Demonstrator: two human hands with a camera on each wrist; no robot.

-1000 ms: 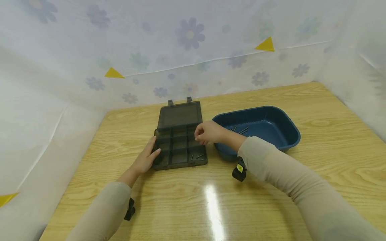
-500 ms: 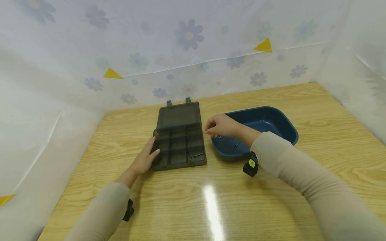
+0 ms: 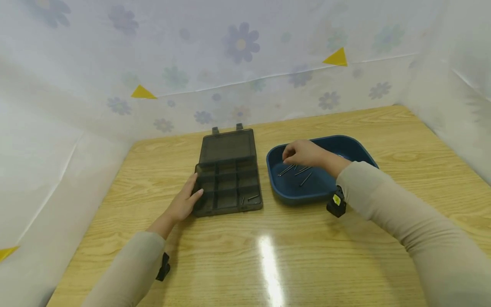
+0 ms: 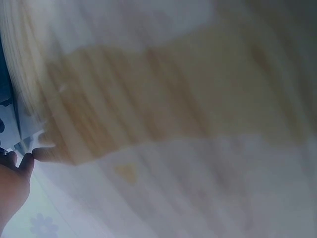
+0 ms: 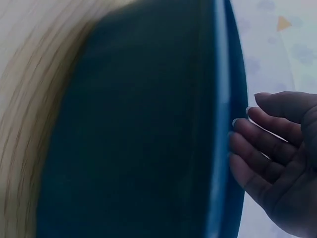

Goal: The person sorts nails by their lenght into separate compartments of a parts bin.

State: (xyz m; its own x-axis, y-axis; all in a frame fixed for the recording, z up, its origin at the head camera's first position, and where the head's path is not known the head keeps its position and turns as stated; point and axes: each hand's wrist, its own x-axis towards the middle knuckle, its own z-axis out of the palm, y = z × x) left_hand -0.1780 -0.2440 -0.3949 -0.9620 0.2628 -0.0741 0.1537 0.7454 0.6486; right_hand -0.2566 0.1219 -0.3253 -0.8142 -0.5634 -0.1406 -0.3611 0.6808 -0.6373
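In the head view, a dark translucent plastic box (image 3: 226, 199) with nine compartments lies on the yellow wood-grain worktop (image 3: 215, 260), its flat hinged lid (image 3: 227, 146) laid back toward the worktop's far edge, which leaves every compartment reachable from above. The near right compartment holds a few thin dark metal pieces (image 3: 253, 197). The left hand (image 3: 182, 207) rests along the box's left edge, thumb over the rim, fingers extended rather than clenched, probably to steady the light box. Just beside the box's right edge stands a deep blue plastic basin (image 3: 289, 187), near enough, it seems, for a short reach between them. Slender grey metal rods (image 3: 305, 179), perhaps nails or screws, lie in its left half. The right hand (image 3: 304, 153) hangs over them, fingers bent downward.

In the left wrist view, most is blurred worktop and pale sheeting (image 4: 208, 183); only part of the left hand shows at the left edge, and what it touches there is unclear.

In the right wrist view, the basin's outer wall fills the middle. Beyond its rim, the right hand's fingers curve loosely, thumb slightly off the forefinger, with no rod visible between them.
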